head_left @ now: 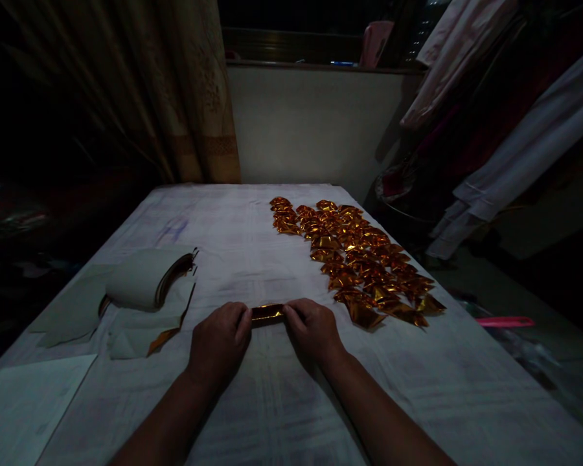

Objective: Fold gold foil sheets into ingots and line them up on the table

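A narrow folded strip of gold foil paper [267,314] is stretched level between my two hands, just above the cloth. My left hand [222,336] pinches its left end, and my right hand [313,329] pinches its right end. Both hands are closed, with the thumbs on the near side; the ends of the strip are hidden in the fingers. Beyond my right hand lie many folded gold foil pieces [357,255] in loose rows. Left of my left hand is a curled stack of foil paper sheets [140,278], pale backs up, with orange-gold showing at a lifted corner.
A checked pale cloth covers the table [272,401]. A white sheet [29,404] lies at the near left. Behind stand a wall and a patterned curtain [189,97]. Clothes [529,142] hang at the right, above a pink handle [505,321] beside the table.
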The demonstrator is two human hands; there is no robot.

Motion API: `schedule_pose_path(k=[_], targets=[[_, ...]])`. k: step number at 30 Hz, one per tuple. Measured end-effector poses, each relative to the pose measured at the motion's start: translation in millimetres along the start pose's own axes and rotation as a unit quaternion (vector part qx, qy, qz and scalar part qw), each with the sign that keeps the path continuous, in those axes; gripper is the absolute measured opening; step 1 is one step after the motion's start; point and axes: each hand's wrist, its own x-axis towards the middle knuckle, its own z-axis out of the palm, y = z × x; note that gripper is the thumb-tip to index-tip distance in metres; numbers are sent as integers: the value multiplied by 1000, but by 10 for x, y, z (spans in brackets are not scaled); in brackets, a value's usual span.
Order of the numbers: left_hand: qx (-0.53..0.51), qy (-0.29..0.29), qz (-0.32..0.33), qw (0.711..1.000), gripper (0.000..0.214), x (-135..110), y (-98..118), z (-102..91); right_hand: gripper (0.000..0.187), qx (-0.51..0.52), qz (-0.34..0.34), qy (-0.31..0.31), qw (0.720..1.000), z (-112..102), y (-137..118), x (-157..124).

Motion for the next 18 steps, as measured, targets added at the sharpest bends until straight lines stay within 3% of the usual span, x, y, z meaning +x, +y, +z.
schedule_pose_path(k=[18], targets=[[23, 10, 36, 999, 33, -41, 40, 110, 26, -26, -26, -11, 999, 34, -19, -23]])
